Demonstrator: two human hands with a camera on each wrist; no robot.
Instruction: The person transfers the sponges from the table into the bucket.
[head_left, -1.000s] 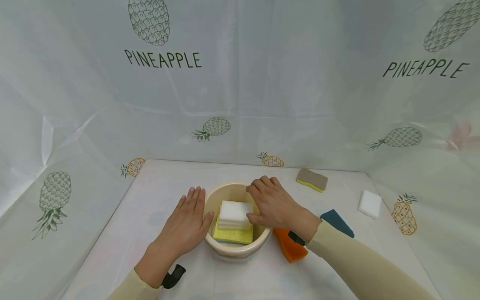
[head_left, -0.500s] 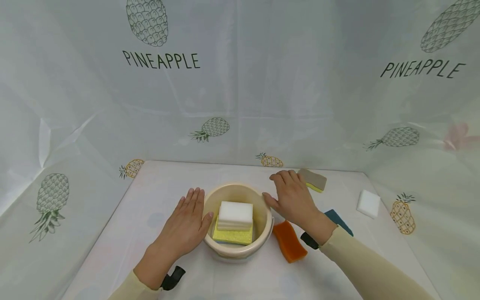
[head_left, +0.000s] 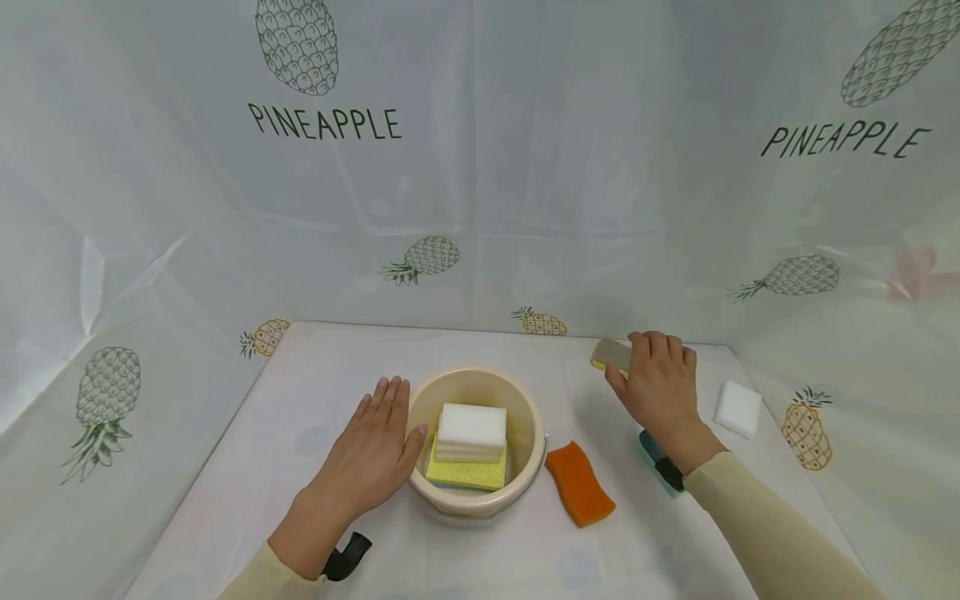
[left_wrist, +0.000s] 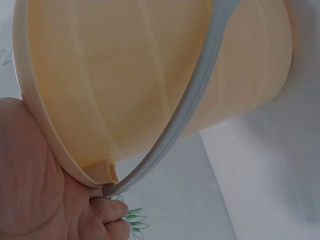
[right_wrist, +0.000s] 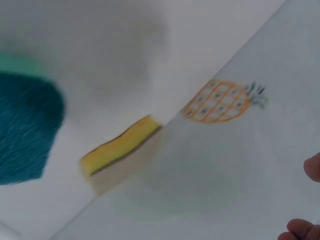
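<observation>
A cream bucket (head_left: 531, 412) stands mid-table with a stack of white sponges (head_left: 472, 423) on a yellow sponge (head_left: 467, 476) inside. My left hand (head_left: 367, 450) lies along its left side with fingers straight; the left wrist view has the palm against the rim beside the grey handle (left_wrist: 186, 107). Over the right of the table hovers my right hand (head_left: 663, 387), holding nothing, fingers relaxed. It partly covers a grey-and-yellow sponge (head_left: 611, 353) in the head view. Below its wrist lies a teal sponge (right_wrist: 29, 130), partly hidden by the wrist strap in the head view.
An orange sponge (head_left: 580, 485) rests on the table just right of the bucket. Farther right is a single white sponge (head_left: 738, 408) near the table's edge. A pineapple-printed sheet (head_left: 480, 183) rises behind the table and at both sides.
My right hand has left the white stack in the bucket and swung right, past the orange sponge, to the grey-and-yellow one. The left hand has stayed at the bucket.
</observation>
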